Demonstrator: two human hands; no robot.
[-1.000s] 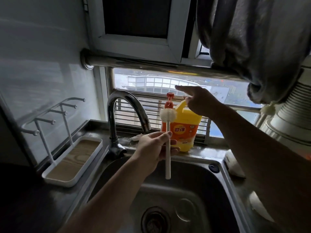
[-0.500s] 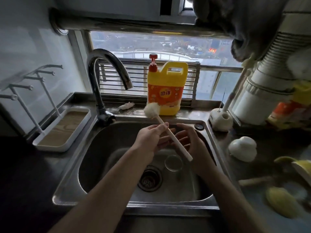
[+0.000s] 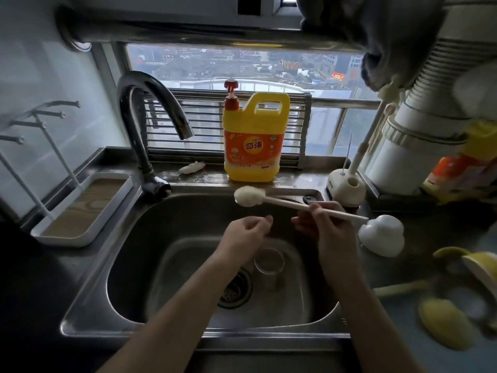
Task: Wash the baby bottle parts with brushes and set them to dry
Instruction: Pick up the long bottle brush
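- The right hand grips the white handle of a sponge-tipped bottle brush, fingers curled round the shaft past its middle, towards the bare end
- The brush lies almost level above the back of the sink, its fluffy pale head pointing left towards the faucet and its bare end sticking out to the right over the counter
- The left hand hangs over the basin just left of the right one; its fingers are loosely curled towards the thumb and it holds nothing
- A clear glass bottle body sits at the bottom of the basin, just beside the drain strainer and partly under the left wrist
- A white domed bottle part rests on the counter right of the sink, near the brush's bare end
- Behind it stands a white brush holder with a long-handled brush leaning in it
- A yellow dish-soap jug with a red pump stands on the ledge behind the sink
- On the left counter is a drying rack: a white tray with thin pegs rising from it
- Yellow items at the far right are too blurred to name
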